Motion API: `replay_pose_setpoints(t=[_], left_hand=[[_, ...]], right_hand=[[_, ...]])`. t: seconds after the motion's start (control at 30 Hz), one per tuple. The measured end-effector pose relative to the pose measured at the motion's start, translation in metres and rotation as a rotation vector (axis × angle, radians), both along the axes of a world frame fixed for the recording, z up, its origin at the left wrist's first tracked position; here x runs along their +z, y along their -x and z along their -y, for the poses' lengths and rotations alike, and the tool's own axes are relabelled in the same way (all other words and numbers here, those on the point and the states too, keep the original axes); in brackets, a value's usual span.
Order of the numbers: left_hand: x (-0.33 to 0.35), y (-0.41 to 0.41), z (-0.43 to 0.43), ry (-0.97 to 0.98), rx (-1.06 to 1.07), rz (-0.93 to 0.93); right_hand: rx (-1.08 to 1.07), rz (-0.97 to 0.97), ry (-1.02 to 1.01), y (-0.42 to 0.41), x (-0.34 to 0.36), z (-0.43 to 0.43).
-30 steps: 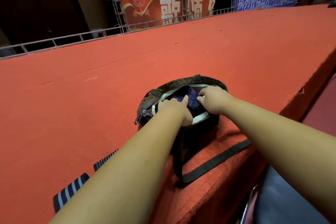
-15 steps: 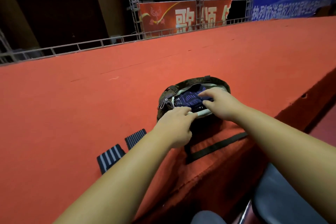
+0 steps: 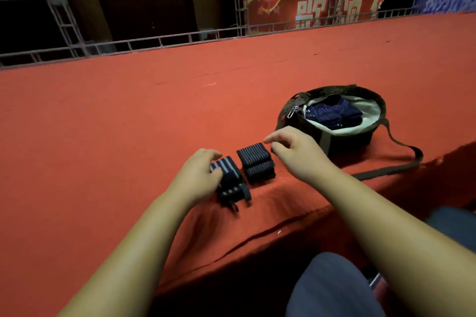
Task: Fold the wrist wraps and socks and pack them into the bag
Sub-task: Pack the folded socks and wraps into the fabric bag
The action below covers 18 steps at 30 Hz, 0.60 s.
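Two folded, striped wraps lie side by side near the front edge of the red table. The left hand curls round the left wrist wrap, grasping it. The right hand, fingers relaxed and holding nothing, hovers at 2 o'clock of the right wrist wrap. Further out at 2 o'clock, the open bag contains folded navy socks.

The left hand is held left of the bag, palm down, fingers and thumb curled round a wrap. The right hand is held nearer the bag, fingers loosely bent, empty.
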<state>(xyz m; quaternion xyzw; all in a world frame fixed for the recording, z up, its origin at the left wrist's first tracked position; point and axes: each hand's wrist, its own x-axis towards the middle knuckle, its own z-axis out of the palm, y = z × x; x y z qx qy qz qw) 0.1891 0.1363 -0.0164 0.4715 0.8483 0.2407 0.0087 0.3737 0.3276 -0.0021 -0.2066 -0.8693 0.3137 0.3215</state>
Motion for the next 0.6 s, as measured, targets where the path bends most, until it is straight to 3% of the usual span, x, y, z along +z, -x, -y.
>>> replay_pose_setpoints(t=[0.43,0.6], left_hand=[[-0.079,0.02,0.006,-0.305,0.204,0.477],[-0.097,0.022,0.002,-0.344,0.191,0.446]], right_hand=[[-0.051,-0.057,0.313,0.041,-0.1,0.065],[-0.071,-0.032,0.299,0.044,-0.115,0.063]])
